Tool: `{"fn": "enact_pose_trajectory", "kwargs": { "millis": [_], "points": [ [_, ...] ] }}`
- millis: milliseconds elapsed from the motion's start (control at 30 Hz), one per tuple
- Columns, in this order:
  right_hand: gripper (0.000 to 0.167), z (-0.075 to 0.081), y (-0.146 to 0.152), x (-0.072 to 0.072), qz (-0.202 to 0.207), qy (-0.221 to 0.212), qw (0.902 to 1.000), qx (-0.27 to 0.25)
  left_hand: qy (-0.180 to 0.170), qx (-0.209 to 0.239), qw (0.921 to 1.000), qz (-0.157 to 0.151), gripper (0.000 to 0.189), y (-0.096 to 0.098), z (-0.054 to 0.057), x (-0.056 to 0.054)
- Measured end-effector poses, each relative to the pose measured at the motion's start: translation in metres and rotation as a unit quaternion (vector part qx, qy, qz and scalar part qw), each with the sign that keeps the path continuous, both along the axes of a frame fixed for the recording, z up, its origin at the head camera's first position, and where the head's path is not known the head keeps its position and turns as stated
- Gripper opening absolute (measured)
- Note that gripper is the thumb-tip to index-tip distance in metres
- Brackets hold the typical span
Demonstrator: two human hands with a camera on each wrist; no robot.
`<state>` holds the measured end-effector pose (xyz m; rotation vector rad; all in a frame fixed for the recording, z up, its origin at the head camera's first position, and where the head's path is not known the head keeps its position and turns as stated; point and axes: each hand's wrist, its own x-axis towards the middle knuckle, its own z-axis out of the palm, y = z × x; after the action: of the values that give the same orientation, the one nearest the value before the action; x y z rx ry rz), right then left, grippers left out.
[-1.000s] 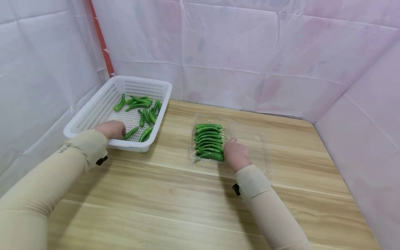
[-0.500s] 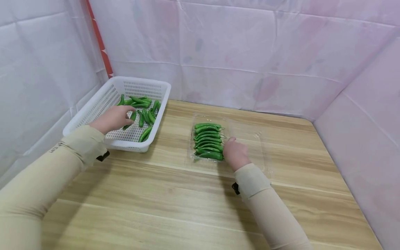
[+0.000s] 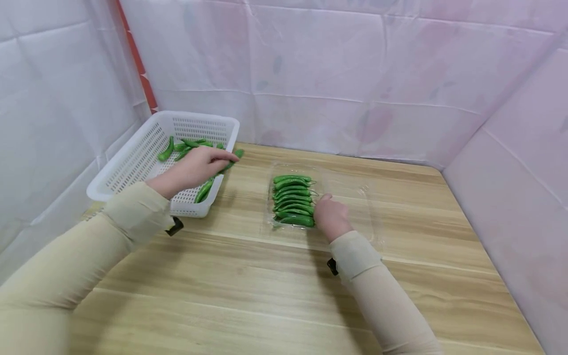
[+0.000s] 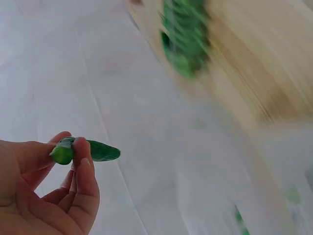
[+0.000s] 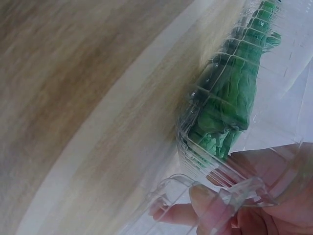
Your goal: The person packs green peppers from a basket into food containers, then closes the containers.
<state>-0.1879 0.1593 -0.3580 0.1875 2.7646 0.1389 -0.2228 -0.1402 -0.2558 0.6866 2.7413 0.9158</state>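
Note:
Between thumb and fingertips, my left hand (image 3: 193, 170) pinches a green chili pepper (image 4: 105, 152) above the right rim of a white slotted basket (image 3: 205, 210). Several more green chilies (image 3: 166, 150) lie loose in that basket, partly hidden by the hand. A clear plastic clamshell box (image 3: 295, 169) stands unfolded on the table, its left half holding a neat column of green chilies (image 3: 293, 199). At the hinge side of that half, my right hand (image 3: 332, 217) grips the box's edge; the right wrist view shows fingers and thumb around the clear plastic (image 5: 239, 191).
The see-through lid half (image 3: 359, 212) lies flat to the right of the filled half. Wood-grain table (image 3: 248, 291) extends in front of box and basket. Pale fabric walls (image 3: 319, 74) enclose the back and both sides.
My left hand has risen out of the basket with one chili and moved right, over the rim. My right hand stays in place on the clamshell box.

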Motion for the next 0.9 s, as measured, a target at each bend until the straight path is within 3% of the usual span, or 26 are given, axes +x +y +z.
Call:
{"fn": "enact_pose_trajectory", "kwargs": {
  "millis": [200, 367, 467, 600, 900],
  "points": [
    [0.053, -0.001, -0.003, -0.001, 0.01, 0.005, 0.9999, 0.002, -0.028, 0.031, 0.9977, -0.053, 0.038, 0.037, -0.001, 0.012],
    [0.052, -0.001, -0.005, -0.003, 0.013, 0.006, 0.9999, 0.002, 0.026, 0.036, 0.996, -0.078, 0.03, 0.064, -0.012, 0.011],
    [0.051, -0.001, -0.006, -0.004, 0.013, 0.007, 0.9999, 0.006, 0.075, -0.006, 0.9936, -0.084, 0.025, 0.08, -0.016, 0.009],
    [0.05, 0.0, -0.007, -0.004, 0.009, 0.011, 0.9999, 0.006, 0.11, -0.088, 0.9859, -0.091, 0.026, 0.102, -0.024, 0.002],
    [0.051, -0.001, -0.009, -0.006, 0.002, 0.002, 1.0, 0.009, 0.104, -0.158, 0.9778, -0.09, 0.031, 0.142, -0.054, -0.021]
  ]
}}
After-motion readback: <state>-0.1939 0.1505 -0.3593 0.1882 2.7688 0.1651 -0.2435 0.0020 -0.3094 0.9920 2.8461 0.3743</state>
